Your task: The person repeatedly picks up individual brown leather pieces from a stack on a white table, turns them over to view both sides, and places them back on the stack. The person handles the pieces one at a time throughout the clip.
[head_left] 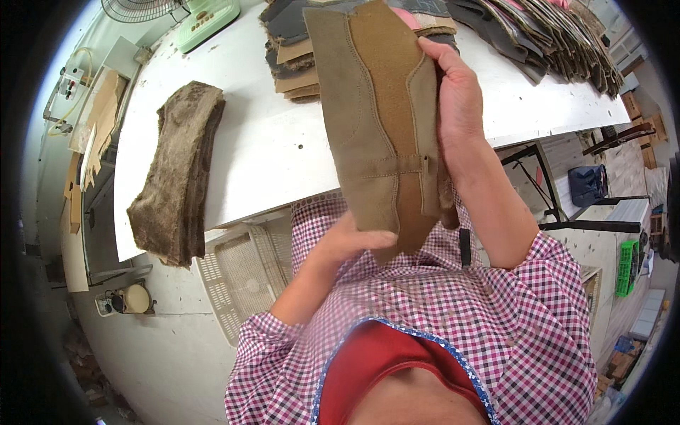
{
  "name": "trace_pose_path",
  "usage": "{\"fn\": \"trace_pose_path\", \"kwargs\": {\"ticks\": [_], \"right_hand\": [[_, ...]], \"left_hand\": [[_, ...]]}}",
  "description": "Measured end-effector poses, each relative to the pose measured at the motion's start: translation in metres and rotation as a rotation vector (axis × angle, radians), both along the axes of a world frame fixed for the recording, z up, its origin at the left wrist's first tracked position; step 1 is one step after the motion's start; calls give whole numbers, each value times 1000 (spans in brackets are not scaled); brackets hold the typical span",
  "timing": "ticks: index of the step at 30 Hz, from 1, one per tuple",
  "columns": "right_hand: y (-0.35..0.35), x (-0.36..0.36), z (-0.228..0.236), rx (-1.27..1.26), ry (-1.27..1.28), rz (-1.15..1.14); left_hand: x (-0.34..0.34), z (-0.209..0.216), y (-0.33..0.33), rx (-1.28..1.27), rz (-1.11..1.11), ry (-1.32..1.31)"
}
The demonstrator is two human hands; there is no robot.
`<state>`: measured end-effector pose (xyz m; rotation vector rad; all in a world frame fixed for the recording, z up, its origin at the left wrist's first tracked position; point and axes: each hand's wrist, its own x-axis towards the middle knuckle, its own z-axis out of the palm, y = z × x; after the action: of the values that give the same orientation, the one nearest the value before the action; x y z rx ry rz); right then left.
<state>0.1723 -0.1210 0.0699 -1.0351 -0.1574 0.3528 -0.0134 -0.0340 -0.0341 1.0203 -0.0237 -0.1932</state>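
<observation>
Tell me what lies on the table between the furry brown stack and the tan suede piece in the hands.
Only bare white tabletop lies there, in the head view.

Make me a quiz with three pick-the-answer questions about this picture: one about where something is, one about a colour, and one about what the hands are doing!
1. Where does the furry brown stack lie?
A. on the white table's left end
B. on the floor
C. in the person's lap

2. What colour is the stitched suede piece?
A. blue
B. tan brown
C. white

3. How is the suede piece held?
A. by both hands, off the table
B. by one hand only
C. by no hand, flat on the table

Answers:
1 A: the stack rests on the white table, hanging over its near edge.
2 B: its panels are light and darker tan.
3 A: the left hand grips its lower end and the right hand its side.
</observation>
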Motion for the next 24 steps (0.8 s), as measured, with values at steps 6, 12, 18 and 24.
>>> {"fn": "trace_pose_path", "kwargs": {"ticks": [6,12,18,24], "right_hand": [[-40,1,-50,198,150,664],[-71,-75,-66,-259,181,556],[-75,-16,-29,-163,227,491],[-49,-25,-90,-405,-244,429]], "left_hand": [[-6,27,-4,104,-20,27],[-9,32,5,-159,256,44],[-22,56,13,-299,340,29],[-12,71,-15,-321,423,27]]}}
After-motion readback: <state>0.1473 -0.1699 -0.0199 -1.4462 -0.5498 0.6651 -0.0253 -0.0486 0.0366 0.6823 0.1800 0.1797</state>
